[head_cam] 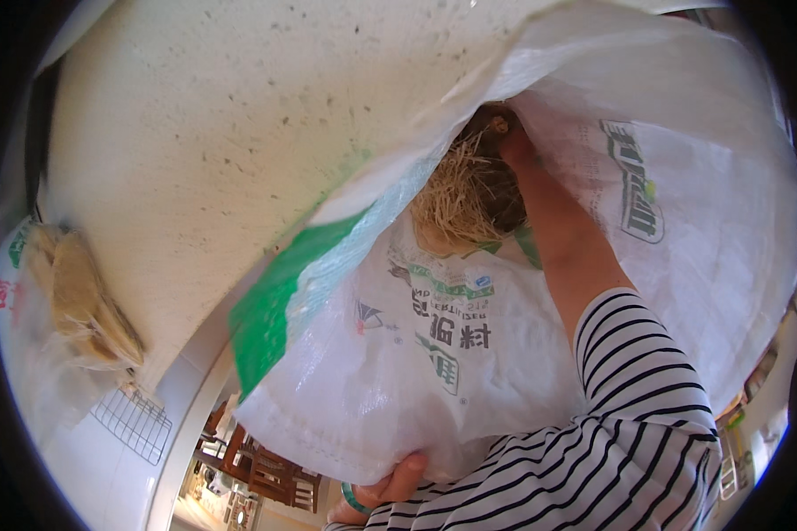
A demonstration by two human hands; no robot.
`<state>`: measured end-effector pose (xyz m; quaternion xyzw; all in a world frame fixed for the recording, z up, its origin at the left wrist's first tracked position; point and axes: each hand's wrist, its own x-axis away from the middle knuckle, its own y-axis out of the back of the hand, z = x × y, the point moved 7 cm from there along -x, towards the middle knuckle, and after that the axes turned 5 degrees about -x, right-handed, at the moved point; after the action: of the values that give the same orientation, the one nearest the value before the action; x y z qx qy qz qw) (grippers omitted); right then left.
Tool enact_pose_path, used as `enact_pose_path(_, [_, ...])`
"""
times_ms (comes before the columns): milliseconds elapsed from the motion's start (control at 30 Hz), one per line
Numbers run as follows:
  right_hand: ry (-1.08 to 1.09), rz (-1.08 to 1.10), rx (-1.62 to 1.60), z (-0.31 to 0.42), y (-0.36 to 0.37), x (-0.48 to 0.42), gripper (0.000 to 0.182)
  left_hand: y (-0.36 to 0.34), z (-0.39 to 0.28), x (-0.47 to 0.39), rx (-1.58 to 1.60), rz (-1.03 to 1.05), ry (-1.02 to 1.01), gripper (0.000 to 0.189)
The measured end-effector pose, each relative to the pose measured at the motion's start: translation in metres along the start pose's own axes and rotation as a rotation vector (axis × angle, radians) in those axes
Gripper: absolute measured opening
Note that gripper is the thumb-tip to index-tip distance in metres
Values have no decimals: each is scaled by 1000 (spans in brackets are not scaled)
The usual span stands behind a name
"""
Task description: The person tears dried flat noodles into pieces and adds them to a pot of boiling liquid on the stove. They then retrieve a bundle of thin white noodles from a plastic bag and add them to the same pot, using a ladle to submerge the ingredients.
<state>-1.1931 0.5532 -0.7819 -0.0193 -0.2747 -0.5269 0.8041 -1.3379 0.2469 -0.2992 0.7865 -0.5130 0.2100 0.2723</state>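
Observation:
A large white woven plastic fertilizer sack (505, 372) with green and dark printing spreads open before me. My left hand (402, 478), with a green bangle at its wrist, grips the sack's edge low in the picture. From the right, my right arm reaches inside the sack, its striped sleeve up near the elbow. Deep in there, my right hand (518, 146) is beside a dark brown mass, and its fingers are mostly hidden. Dry, pale straw-like strands (461, 199) lie against that mass, to the left of my forearm.
A pale, speckled flat surface (239, 133) fills the upper left. At the far left hangs a clear plastic bag with tan, flattish pieces (83, 292) in it, above a wire rack (133, 425). Brown wooden chairs (269, 468) stand in the background at the bottom.

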Motion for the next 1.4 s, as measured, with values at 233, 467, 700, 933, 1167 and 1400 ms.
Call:
enact_pose_path(233, [193,-86,890,9,22,1,47,-3,-1,-10,-46,44,53,33])
enact_pose_path(467, [-19,150,973,54,36,56,28,7,-5,-18,58,-225,-15,22])
enact_pose_path(700, [184,179,1012,119,59,113,16,8,-31,-29,-33,-142,-5,19])
enact_pose_path(933, [159,259,951,190,80,167,14,6,-39,-27,-122,-192,-207,21])
enact_pose_path(1167, [219,303,1014,300,97,216,14,2,-29,-18,-420,-237,-206,34])
enact_pose_path(1400, [528,161,871,443,130,281,9,12,-37,-6,-476,-139,-83,31])
